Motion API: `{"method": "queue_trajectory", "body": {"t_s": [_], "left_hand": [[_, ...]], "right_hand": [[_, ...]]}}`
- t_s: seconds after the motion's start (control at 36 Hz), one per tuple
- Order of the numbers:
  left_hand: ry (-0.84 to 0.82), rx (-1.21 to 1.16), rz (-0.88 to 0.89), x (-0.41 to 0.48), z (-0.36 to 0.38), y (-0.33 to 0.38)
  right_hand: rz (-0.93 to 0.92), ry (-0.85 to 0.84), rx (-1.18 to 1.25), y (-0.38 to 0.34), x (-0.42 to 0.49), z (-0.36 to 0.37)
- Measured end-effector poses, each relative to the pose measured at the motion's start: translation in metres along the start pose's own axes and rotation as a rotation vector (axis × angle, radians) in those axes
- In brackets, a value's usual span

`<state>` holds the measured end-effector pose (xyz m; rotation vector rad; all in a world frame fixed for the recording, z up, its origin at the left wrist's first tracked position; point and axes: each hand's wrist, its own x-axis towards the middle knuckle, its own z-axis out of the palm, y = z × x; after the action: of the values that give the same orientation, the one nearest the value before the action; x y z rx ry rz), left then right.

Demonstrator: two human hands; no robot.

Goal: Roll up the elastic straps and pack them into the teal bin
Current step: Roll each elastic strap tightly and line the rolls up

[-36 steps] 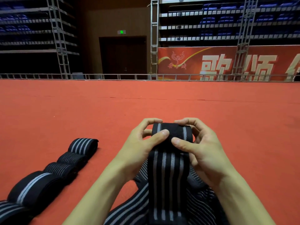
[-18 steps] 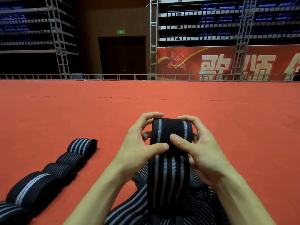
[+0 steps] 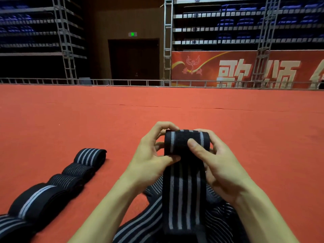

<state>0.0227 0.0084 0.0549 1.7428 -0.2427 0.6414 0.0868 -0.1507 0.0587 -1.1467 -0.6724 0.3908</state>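
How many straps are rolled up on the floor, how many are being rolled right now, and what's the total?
Rolled straps on the floor: 5
Strap being rolled: 1
Total: 6, loose pile underneath not counted

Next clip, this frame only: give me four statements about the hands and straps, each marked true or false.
1. The left hand and right hand both grip one black elastic strap with grey stripes. True.
2. The held strap is fully rolled. False: only its top end is rolled; the rest hangs down to a pile of loose striped straps.
3. Rolled black straps lie in a row on the red carpet, left of the hands. True.
4. A teal bin stands beside that row. False: no bin is in view.
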Motion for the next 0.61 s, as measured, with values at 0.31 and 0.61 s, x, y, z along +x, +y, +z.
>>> {"method": "queue_trajectory", "body": {"t_s": [0.31,0.61], "left_hand": [[-0.058,-0.193,-0.331,-0.0011,0.0024,0.0061],[0.025,-0.216,-0.104,-0.0004,-0.0023,0.0002]], "right_hand": [[-0.011,-0.012,0.0,-0.0013,0.0006,-0.0046],[0.011,-0.049,0.059,-0.0019,0.0011,-0.0042]]}}
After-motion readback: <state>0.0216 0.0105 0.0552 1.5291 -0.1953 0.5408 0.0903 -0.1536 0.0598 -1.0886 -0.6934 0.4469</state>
